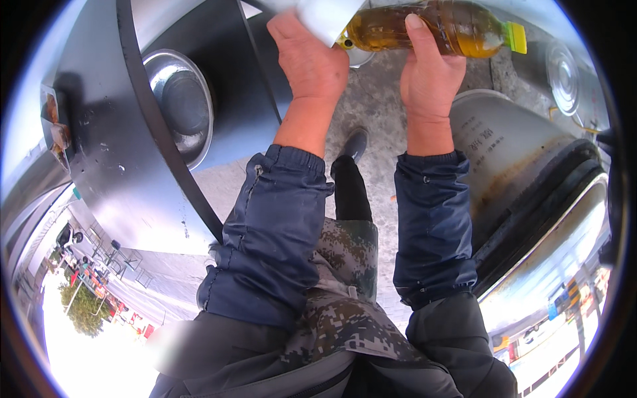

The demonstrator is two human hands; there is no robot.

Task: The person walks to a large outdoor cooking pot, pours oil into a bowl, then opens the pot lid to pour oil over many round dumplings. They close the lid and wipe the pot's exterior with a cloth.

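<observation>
My right hand [430,74] is closed around a clear plastic bottle [428,30] of amber-brown liquid, lying nearly sideways with its yellow-green cap to the right. My left hand [318,64] is beside the bottle's other end, its fingers curled under a blurred white object [328,17] at the top edge. That white object hides the left fingertips, so whether they grip it cannot be told. Both forearms wear dark blue sleeve covers.
At the left, a round metal basin [181,107] sits within a dark metal work table [109,134]. A large metal drum [502,144] with a blackened rim stands at the right. A round metal lid [562,77] is at the upper right. My shoe is on the concrete floor [383,129].
</observation>
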